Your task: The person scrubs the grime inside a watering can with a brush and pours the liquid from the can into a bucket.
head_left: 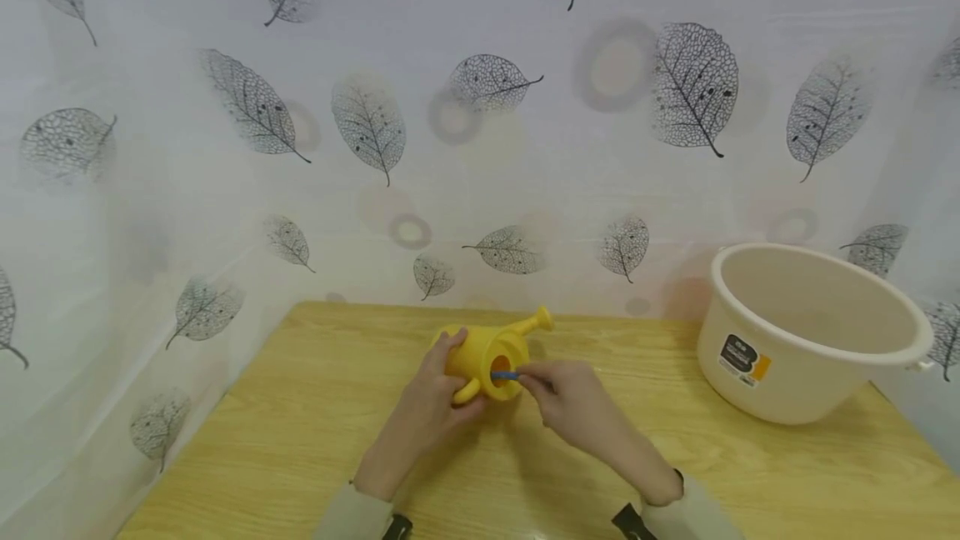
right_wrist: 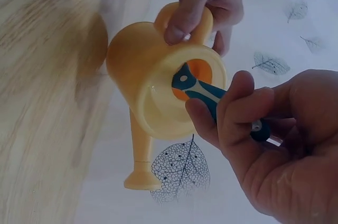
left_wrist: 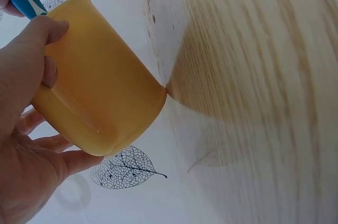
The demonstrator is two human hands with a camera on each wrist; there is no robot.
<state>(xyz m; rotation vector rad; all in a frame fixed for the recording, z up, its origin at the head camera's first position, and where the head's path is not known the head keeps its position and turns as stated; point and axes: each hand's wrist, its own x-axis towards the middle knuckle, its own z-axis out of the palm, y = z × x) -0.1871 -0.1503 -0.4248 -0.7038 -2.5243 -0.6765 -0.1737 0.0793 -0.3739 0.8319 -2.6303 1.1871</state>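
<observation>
A yellow toy watering can (head_left: pixel 468 354) lies tipped over the table, its open top facing right and its spout angled up to the far right in the head view. My left hand (head_left: pixel 431 402) grips it around the body and handle, thumb close by the handle loop (right_wrist: pixel 203 26). Between the thumb and fingers of my right hand (head_left: pixel 573 407) is a slim blue-and-white handled tool (right_wrist: pixel 208 94). One end of this tool overlaps the can's round orange-lined opening (right_wrist: pixel 198 71). My right fingers hide much of the rest, so I cannot tell its kind.
A large cream tub (head_left: pixel 787 382) with a black-and-orange label stands at the table's right side. The wood-grain table (head_left: pixel 300 423) reaches back to a pale curtain (head_left: pixel 510 173) printed with dark leaves, which also hangs along the left.
</observation>
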